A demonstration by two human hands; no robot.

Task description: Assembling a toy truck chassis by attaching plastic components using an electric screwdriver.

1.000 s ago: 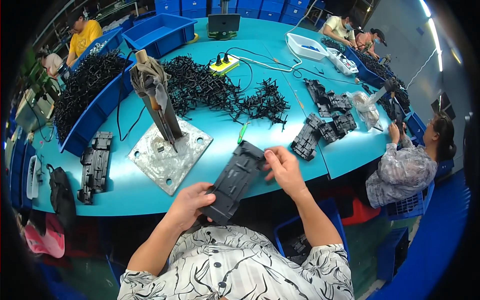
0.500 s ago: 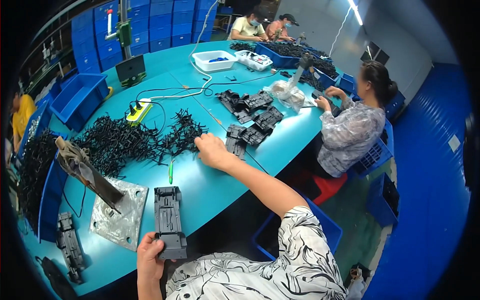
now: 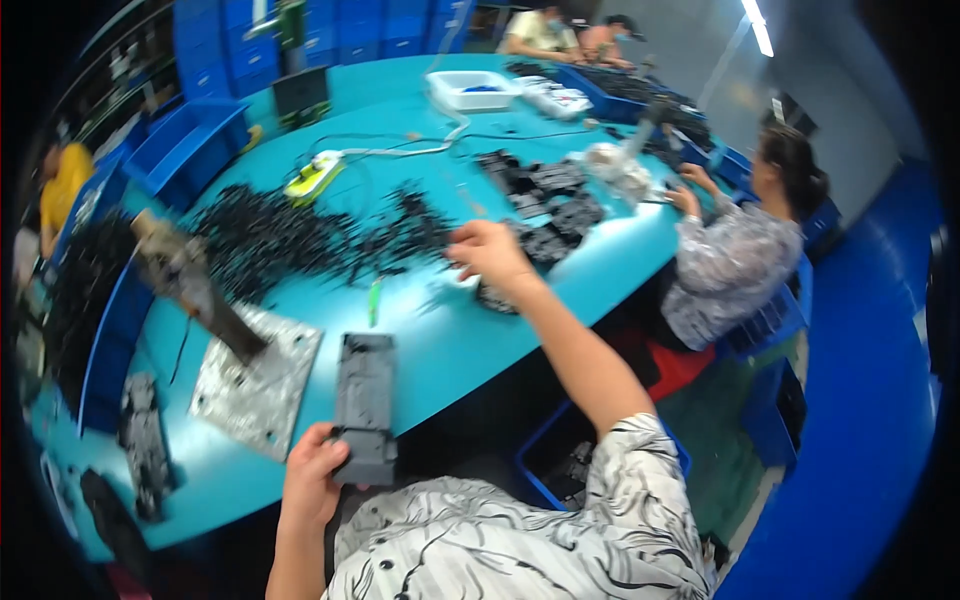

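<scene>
My left hand (image 3: 315,462) grips the near end of a black plastic toy-car chassis (image 3: 365,390), held over the table's front edge with its far end pointing away from me. My right hand (image 3: 490,254) is reached out over the table, just right of a loose pile of thin black plastic parts (image 3: 402,238). Its fingers are pinched together; whether a small part sits between them is blurred. Between the pile and the held chassis lies a slim green tool (image 3: 375,302). More black chassis (image 3: 558,205) lie in a heap beyond my right hand.
A metal post on a square steel plate (image 3: 255,385) stands left of the held chassis. Blue bins (image 3: 185,150) and a yellow-green power strip (image 3: 314,178) with cables are farther back. A co-worker (image 3: 735,260) sits at the right; a blue crate (image 3: 535,470) is below the table edge.
The whole view has shifted, so the table things appear higher and farther right. My right hand has drawn slightly right, away from the pile's edge. My left hand keeps hold of the chassis.
</scene>
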